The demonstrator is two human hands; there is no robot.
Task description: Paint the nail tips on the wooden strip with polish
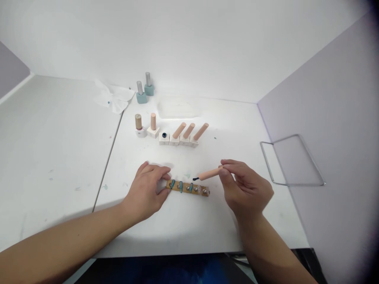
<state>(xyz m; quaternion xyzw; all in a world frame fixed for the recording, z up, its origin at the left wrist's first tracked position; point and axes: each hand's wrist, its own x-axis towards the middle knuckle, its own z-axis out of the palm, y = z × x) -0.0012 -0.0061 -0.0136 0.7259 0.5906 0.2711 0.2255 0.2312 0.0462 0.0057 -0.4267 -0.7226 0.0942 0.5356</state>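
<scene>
My left hand (149, 189) grips the left end of a wooden nail display stand (185, 187) lying on the table. Several false nails sit across it; the ones on the left, such as this false nail (181, 186), are painted teal, and those at the right end look clear. Between the thumb and fingers of my right hand (244, 187) is a nail polish brush (209, 174) with a peach handle. Its dark, polish-coated tip points left, just above the stand and apart from the nails. An uncapped white bottle (164, 138) with a dark opening stands farther back.
Peach-capped bottles (185, 134) stand in a row beside the uncapped one. Behind are a tan-capped bottle (139, 126), two teal bottles (141, 97), a crumpled tissue (115, 98) and a clear tray (178, 108). A metal wire frame (293, 159) leans against the right wall.
</scene>
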